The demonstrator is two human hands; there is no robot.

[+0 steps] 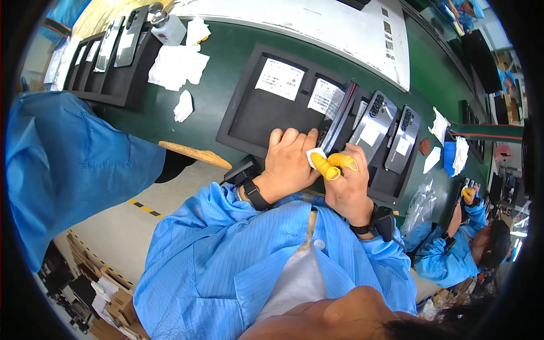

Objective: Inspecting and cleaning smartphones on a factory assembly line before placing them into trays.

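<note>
A smartphone (339, 118) stands on edge over the black foam tray (241, 116), its narrow side turned up. My left hand (289, 164) is closed on the phone's near end, fingers curled. Yellow finger cots (324, 165) cover two fingers of my right hand (350, 187). Between those fingers a small white wipe (313, 157) is pinched against the phone's near end. Part of the phone's lower end is hidden by my hands. Right of it, a silver-grey phone (374, 122) and a second grey phone (403, 139) lie in the tray's slots.
At the far left stands another black tray (127, 93) with phones, beside a dispenser bottle (169, 29) and white wipes (178, 65). A blue holder (450, 156) with wipes sits at the right. A blue-sleeved person (453, 255) works there; another blue-clothed person (73, 153) is close at left.
</note>
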